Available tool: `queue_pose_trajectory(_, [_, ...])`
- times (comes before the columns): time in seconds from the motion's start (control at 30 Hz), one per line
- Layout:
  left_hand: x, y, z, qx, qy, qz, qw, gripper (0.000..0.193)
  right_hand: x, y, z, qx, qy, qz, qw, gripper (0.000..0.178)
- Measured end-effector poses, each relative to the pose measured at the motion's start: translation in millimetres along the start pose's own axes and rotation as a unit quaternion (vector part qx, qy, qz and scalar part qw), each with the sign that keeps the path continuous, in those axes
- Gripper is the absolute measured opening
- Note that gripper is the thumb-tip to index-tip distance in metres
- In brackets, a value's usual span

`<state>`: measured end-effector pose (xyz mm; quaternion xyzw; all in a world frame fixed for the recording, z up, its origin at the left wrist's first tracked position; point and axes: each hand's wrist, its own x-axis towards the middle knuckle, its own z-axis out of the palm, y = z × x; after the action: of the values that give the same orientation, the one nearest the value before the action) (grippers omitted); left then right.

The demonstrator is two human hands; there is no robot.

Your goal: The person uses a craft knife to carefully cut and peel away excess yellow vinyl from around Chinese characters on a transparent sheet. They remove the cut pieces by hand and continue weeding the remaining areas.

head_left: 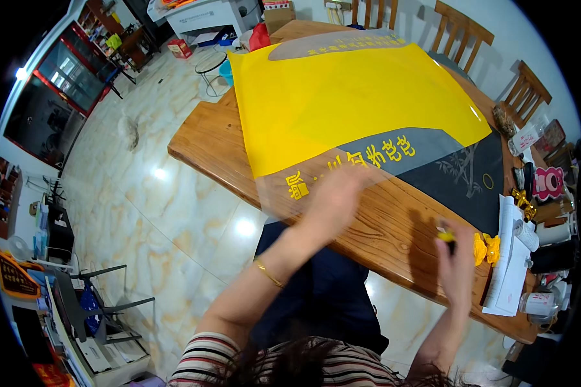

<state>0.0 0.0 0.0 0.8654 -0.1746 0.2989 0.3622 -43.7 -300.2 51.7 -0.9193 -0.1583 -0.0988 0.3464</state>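
One sheet (348, 103), yellow, with a clear, lettered near end, is lying across the worktop (374, 235), overlapping a dark mat (468, 187) at right. One left hand (337, 205), blurred, is reaching over that clear end; whether its fingers are spreading, pinching or touching, one cannot tell. One right hand (457, 257): fingers are holding a small yellow-and-black item (447, 237) above the near right of the worktop. Yellow ornaments (487, 248) are standing just right of it; papers (509, 264) are lying farther right.
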Motion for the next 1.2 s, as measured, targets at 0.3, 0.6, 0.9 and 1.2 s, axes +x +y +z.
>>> queue_pose_trajectory(0.3, [-43, -40, -60, 0.036, 0.001, -0.075, 0.997, 0.026, 63, -77, 101, -0.025, -0.134, -0.218, 0.966, 0.034])
queue_pose_trajectory(0.6, [-52, -45, -57, 0.047, 0.022, -0.032, 0.998, 0.026, 76, -84, 127, -0.129, -0.149, -0.253, 0.947, 0.031])
queue_pose_trajectory(0.9, [-53, -45, -58, 0.060, 0.017, -0.025, 0.998, 0.027, 77, -90, 126, -0.145, -0.170, -0.230, 0.947, 0.030])
queue_pose_trajectory(1.2, [-53, -42, -61, 0.092, -0.016, -0.011, 0.996, 0.023, 75, -101, 124, -0.161, -0.170, -0.215, 0.948, 0.029])
